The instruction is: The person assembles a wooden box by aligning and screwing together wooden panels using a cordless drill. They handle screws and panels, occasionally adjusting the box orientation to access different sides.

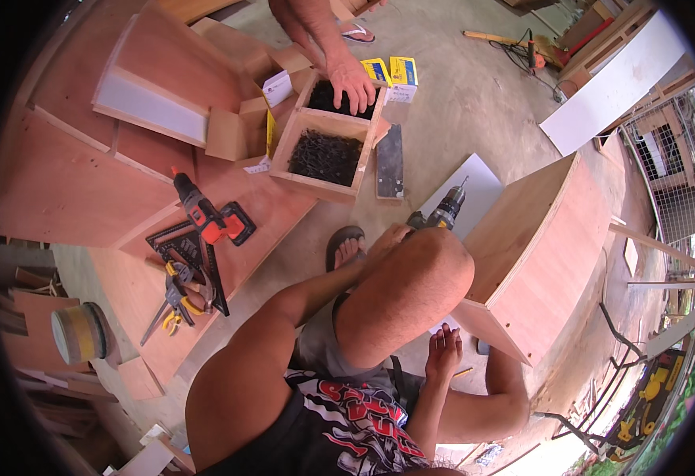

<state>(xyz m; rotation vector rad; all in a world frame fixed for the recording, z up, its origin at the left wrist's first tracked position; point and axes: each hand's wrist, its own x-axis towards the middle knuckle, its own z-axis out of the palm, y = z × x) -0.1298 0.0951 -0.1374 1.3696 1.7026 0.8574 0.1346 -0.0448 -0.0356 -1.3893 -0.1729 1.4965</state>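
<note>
My left hand (389, 240), partly hidden behind my raised knee, is closed around a cordless drill (447, 208) whose bit points up and away. My right hand (443, 354) is beside the near end of a plywood box (534, 246), its fingers curled together; whatever they may hold is too small to make out. The box rests tilted on the floor to the right of my knee, with small screw holes along its edge. A white panel (474, 184) lies behind the drill. Another person's hand (351, 83) reaches into a two-part wooden tray (316, 188) of black screws.
On the plywood surface (272, 230) at left lie a red-and-black drill (205, 218), a black square (214, 274) and yellow-handled clamps (179, 293). Opened cardboard boxes (228, 139) and small yellow cartons (401, 78) are near the tray. A toolbox (653, 393) stands at far right.
</note>
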